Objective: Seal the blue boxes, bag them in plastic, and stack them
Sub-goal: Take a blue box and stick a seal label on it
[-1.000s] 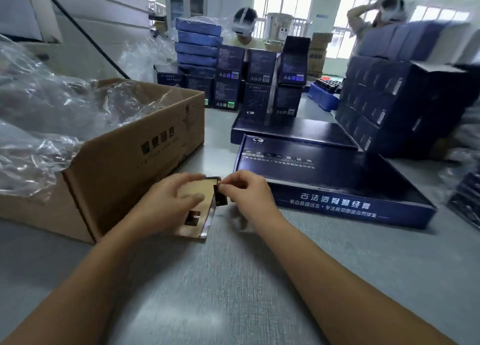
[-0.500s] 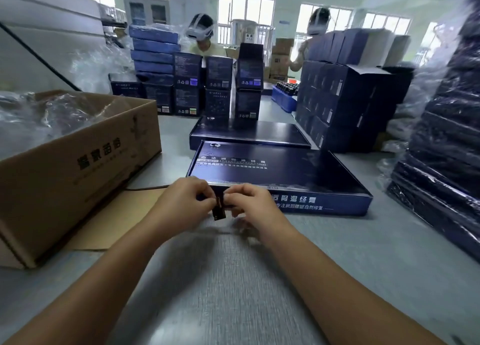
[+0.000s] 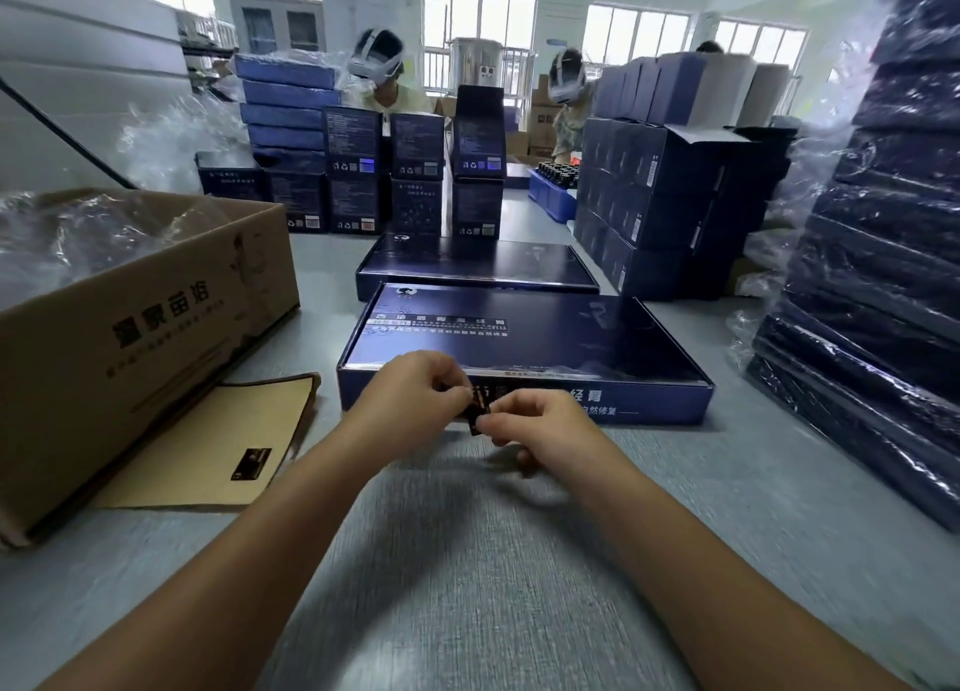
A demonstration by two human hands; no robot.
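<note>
Sticker [image 3: 479, 414], small and dark, is pinched from both sides: left hand [image 3: 415, 404] has curled fingertips on its upper edge, and right hand [image 3: 540, 430] grips its lower edge between thumb and fingers. I can't read the print on it.

Flat blue box [image 3: 519, 337] lies on the bench [image 3: 467, 560] just beyond both hands. Its near side wall is right behind the sticker, and I can't tell whether the two touch. The lid looks closed. A second flat blue box [image 3: 478, 269] sits directly behind the first, farther from the hands.

Left of the left hand, a brown backing sheet [image 3: 208, 451] lies flat on the bench with one dark label [image 3: 251, 463] on it. Its far edge is against an open cardboard carton [image 3: 130, 326] full of clear plastic bags [image 3: 78, 233].

Well right of the right hand is a tall stack of bagged boxes [image 3: 883, 274]. Farther out, beyond both flat boxes, are upright blue cartons [image 3: 384, 170] and a block of the same cartons [image 3: 649, 196]. Two people in headsets stand behind them.
</note>
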